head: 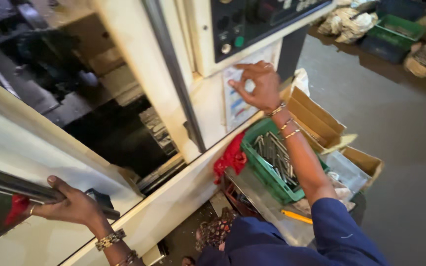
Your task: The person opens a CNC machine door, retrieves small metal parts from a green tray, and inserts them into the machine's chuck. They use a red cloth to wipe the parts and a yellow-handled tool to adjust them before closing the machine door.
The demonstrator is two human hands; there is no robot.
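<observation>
Fingers of the left hand (72, 204) clench the door handle (6, 183); right hand (255, 86), raised, pinches nothing.

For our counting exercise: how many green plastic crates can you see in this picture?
2. One green crate of metal rods sits beside the machine, below the right hand; another green crate lies at top right. Others may be hidden.

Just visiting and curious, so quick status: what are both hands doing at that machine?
Left hand gripping the door's metal bar handle. Right hand raised just below the control panel, fingers pinched. Green crate of metal rods beneath the arm.
</observation>
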